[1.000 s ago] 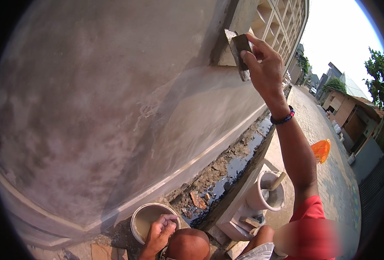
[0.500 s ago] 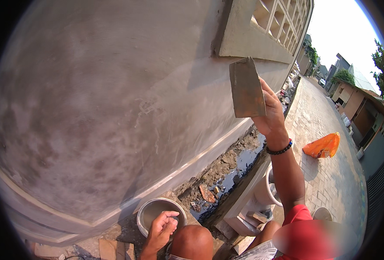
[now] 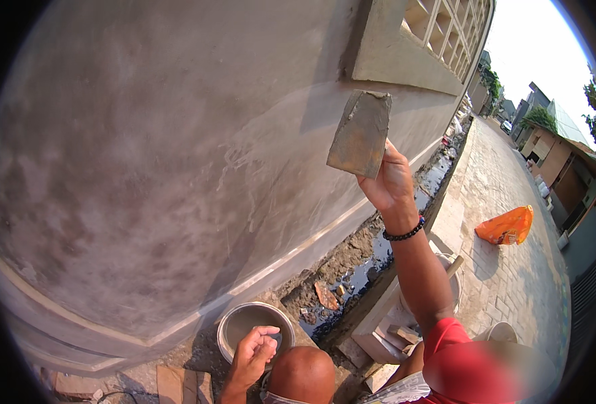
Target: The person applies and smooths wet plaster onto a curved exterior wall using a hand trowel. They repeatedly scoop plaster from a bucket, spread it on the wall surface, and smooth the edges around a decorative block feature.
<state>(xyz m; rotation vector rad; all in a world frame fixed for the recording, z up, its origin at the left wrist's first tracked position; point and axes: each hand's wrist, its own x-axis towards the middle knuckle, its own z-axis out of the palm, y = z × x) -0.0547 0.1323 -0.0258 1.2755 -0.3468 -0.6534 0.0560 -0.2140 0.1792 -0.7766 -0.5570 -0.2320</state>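
Note:
A flat rectangular plastering float (image 3: 361,133), smeared with grey mortar, is in my right hand (image 3: 389,180). Raised at arm's length, this hand grips the float from behind at its lower right; any handle is hidden. The float is tilted in front of the grey plastered wall (image 3: 156,155); whether it touches cannot be told. My left hand (image 3: 251,355) hangs by my bent knee, over the near rim of a round bucket (image 3: 225,328). Its fingers are loosely curled and apart, with the index finger stretched out and nothing visible in them. Some grey material shows inside the bucket.
A gutter (image 3: 362,279) with dark water and rubble runs along the wall's foot. Beyond my right forearm stand a white bucket (image 3: 455,296) and another pail (image 3: 500,332). An orange bag (image 3: 505,225) lies on the paved lane (image 3: 473,188). A framed vent grille (image 3: 439,34) juts from the wall.
My right hand has swung left and a little lower with the float, which now leans the other way. My left hand stays by the bucket. The view has shifted slightly.

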